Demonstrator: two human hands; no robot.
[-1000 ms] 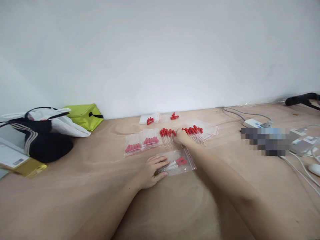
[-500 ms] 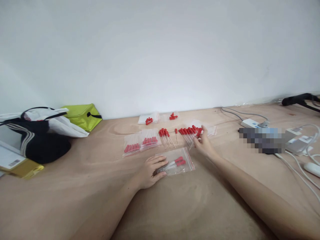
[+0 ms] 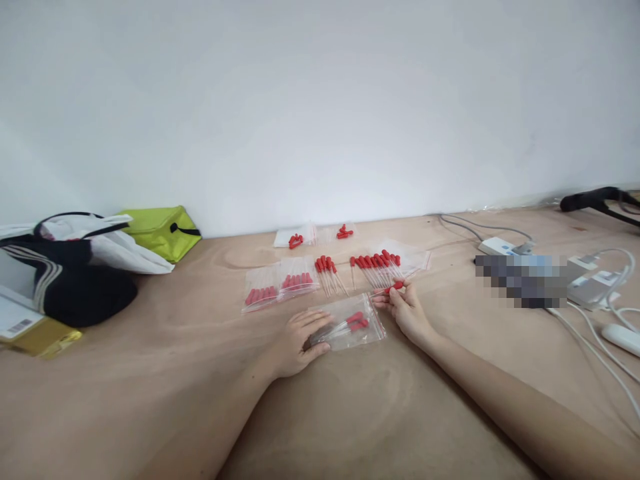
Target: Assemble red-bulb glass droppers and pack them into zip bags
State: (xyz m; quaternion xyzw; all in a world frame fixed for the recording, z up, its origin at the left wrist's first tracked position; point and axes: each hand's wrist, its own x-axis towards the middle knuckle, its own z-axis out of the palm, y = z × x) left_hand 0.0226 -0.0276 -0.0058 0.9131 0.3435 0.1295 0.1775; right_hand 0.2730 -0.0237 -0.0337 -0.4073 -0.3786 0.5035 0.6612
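My left hand grips the left end of a clear zip bag lying on the table; inside are a few droppers with red bulbs. Between the fingers of my right hand is a red-bulbed dropper, its thin tip pointing left by the bag's right end. Behind that hand lies a row of several droppers, with another group to their left. Two filled zip bags rest left of these.
Small bags with red bulbs lie near the wall. A green bag, a black cap and a gold box stand left. A power strip and cables are at right.
My right hand has moved down and toward me from the dropper row, bringing one dropper to the bag's right end. My left hand stays on the bag.
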